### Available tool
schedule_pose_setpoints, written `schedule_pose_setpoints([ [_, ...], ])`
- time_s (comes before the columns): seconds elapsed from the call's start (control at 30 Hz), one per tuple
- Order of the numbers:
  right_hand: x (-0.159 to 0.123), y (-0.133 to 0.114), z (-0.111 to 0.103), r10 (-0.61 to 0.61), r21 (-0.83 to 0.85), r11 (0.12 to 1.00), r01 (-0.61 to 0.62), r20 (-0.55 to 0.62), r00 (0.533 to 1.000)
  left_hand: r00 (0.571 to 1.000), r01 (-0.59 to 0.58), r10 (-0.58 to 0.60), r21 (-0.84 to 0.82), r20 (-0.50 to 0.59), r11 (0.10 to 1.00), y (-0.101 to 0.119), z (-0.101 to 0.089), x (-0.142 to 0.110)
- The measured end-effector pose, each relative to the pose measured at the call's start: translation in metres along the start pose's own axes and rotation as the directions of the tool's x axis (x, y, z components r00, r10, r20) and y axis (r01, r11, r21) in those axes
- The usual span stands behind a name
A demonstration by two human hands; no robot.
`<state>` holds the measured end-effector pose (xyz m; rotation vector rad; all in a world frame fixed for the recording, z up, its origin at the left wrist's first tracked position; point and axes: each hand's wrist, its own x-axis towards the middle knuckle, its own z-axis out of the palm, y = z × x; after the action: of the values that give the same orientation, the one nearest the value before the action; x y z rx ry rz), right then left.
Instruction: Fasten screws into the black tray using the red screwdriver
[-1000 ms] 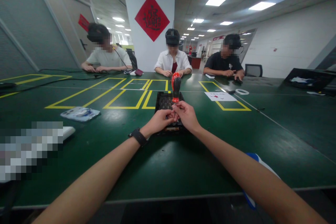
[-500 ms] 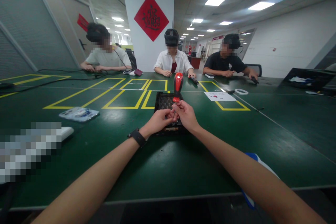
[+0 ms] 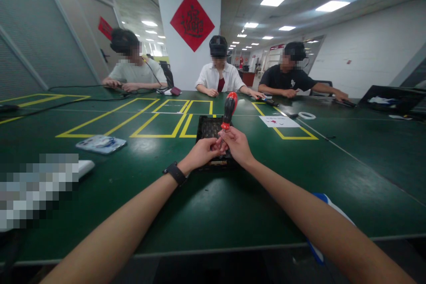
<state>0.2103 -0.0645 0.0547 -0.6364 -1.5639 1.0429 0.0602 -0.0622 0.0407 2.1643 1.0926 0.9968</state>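
A screwdriver [image 3: 229,108] with a red and black handle stands handle-up, leaning slightly right, over a black plastic tray [image 3: 203,128]. My right hand [image 3: 238,145] is closed, its fingers pinching the screwdriver's shaft just below the handle. My left hand [image 3: 203,153], with a dark watch on its wrist, meets it from the left. Its thumb and fingers are pinched together beside the lower shaft; what lies between them is hidden. Both hands cover the front part of the tray and the screwdriver's tip.
A patterned phone-like slab [image 3: 101,143] lies on the green table [image 3: 159,213] at left, near a blurred white object [image 3: 84,168]. Right of the tray are a printed sheet [image 3: 278,121] and a white ring [image 3: 306,116]. Three people sit across the table.
The screwdriver's handle has tipped to the right, while my hands stay nearly in place. Across the table, the middle and right persons' hands have moved to the right.
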Motion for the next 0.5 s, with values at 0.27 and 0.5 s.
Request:
schedule_pose_setpoints([
  [0.27,-0.0002,-0.0025,-0.0006,-0.024,-0.006,1.0,0.024,0.0,1.0,0.997,-0.038,0.047,-0.156,0.053,0.987,0.004,-0.0017,-0.0017],
  [0.5,-0.0001,-0.0004,-0.0001,-0.03,-0.005,1.0,0.03,-0.034,0.999,1.0,-0.03,0.03,-0.031,0.008,0.999,0.0039,-0.0012,-0.0016],
])
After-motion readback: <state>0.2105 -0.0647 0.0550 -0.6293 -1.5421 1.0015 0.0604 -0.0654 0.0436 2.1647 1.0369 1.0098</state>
